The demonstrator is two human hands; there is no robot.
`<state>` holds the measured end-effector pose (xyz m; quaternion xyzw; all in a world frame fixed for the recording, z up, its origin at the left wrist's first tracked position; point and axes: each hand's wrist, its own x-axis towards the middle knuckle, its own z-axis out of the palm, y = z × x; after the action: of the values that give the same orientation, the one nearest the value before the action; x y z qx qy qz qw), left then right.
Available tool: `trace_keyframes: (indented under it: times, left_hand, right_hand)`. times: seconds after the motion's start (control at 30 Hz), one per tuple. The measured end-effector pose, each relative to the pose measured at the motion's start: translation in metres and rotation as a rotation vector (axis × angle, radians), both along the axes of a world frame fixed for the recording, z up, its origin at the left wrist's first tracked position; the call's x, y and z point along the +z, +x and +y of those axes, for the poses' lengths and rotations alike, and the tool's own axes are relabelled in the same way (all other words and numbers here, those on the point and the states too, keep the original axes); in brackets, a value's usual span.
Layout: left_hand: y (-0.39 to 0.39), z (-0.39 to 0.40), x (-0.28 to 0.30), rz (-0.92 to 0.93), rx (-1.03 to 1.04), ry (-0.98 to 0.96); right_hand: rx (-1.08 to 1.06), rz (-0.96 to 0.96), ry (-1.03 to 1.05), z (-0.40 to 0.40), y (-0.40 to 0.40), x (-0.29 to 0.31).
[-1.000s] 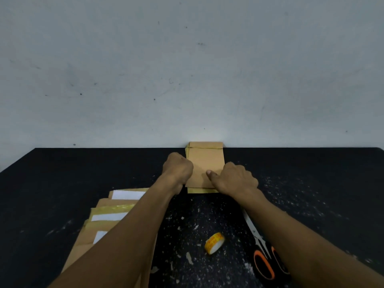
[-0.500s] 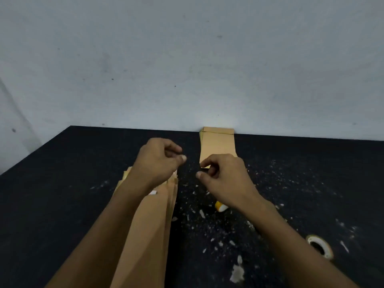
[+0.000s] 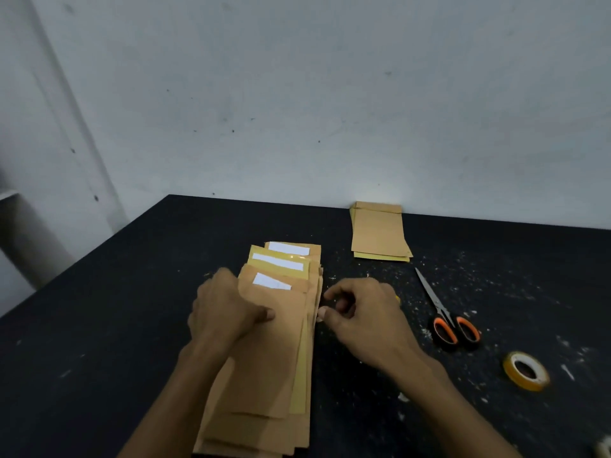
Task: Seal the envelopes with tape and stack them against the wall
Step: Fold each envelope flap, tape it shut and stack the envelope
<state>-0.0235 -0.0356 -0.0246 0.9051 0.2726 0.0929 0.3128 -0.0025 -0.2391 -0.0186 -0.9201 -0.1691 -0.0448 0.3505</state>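
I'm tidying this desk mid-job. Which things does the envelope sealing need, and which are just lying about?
Needed: unsealed pile, sealed stack, tape, probably the scissors.
Lying about: paper scraps, object at the corner.

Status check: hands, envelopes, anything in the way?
Left hand flat on the near pile of brown paper envelopes; right hand pinching that pile's right edge. Sealed brown envelope stack against the wall. Orange-handled scissors, yellow tape roll aside, clear.
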Motion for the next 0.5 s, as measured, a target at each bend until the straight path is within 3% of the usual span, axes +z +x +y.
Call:
trace_keyframes:
  times: [0.2, 0.33, 0.5]
  left_hand:
    - [-0.009, 0.003, 0.014, -0.318, -0.087, -0.09]
    - [-0.022, 0.001, 0.043, -0.382, -0.288, -0.247]
    - [-0.043, -0.009, 0.079, -0.393, -0.477, -0.37]
  right_hand:
    - [-0.019, -0.049, 0.076, -0.007, -0.005, 0.01]
    - [0.019, -0.148, 0.241, -0.008, -0.003, 0.033]
    - [0.288, 0.11, 0.361, -0.019, -0.002, 0.076]
